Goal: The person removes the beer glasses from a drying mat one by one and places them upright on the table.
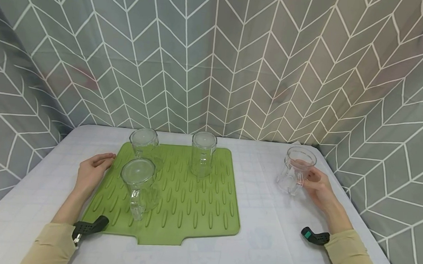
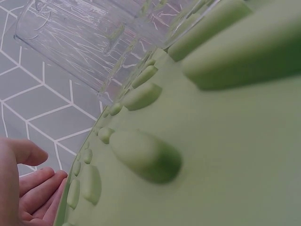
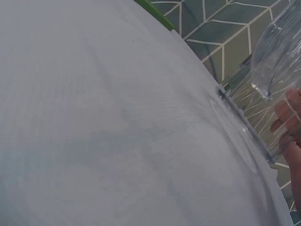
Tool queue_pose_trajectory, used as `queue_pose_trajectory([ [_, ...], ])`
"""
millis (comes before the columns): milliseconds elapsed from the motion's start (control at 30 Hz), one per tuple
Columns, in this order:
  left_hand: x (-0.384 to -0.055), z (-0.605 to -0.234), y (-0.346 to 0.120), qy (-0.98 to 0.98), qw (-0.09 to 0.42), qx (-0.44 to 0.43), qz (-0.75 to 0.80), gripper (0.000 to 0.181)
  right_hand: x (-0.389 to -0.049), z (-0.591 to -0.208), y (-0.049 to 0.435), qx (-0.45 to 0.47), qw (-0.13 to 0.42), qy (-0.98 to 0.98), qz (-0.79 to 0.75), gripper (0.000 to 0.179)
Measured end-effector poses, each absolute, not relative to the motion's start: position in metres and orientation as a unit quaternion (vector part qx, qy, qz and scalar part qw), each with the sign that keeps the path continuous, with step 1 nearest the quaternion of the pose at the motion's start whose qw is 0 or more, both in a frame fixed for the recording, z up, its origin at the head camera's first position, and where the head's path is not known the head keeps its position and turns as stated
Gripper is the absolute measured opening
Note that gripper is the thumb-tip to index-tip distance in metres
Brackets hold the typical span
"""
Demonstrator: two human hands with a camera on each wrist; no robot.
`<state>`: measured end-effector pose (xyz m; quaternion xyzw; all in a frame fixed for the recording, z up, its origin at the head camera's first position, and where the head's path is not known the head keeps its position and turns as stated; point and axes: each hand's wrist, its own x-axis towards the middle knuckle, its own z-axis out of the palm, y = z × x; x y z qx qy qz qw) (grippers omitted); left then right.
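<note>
My right hand (image 1: 318, 189) grips a clear glass mug (image 1: 290, 175) from its right side, over the white cloth right of the mat. In the right wrist view the fingers (image 3: 287, 113) show partly through that mug's glass. Loosely curled and holding nothing, my left hand (image 1: 92, 171) rests beside the left edge of the green mat (image 1: 206, 220). Three glass mugs stand on the mat: one at the back left (image 1: 144, 140), one in front of it (image 1: 139, 180), its handle turned toward me, and one at the back middle (image 1: 203, 155).
A white cloth (image 1: 251, 247) covers the table. Grey curtains (image 1: 215, 67) with a white zigzag pattern hang behind it and along both sides. Raised oval ridges cover the mat, and a short tab (image 1: 159, 240) juts from its front edge.
</note>
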<state>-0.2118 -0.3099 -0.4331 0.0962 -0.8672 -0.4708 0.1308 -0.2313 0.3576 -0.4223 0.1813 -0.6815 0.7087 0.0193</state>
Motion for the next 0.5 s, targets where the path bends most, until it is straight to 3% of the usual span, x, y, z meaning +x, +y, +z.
queue_pose_trajectory([
  [500, -0.21, -0.431, -0.308, -0.869, 0.124, 0.101, -0.468, 0.05, -0.232, -0.43, 0.373, 0.193, 0.017, -0.627, 0.755, 0.061],
])
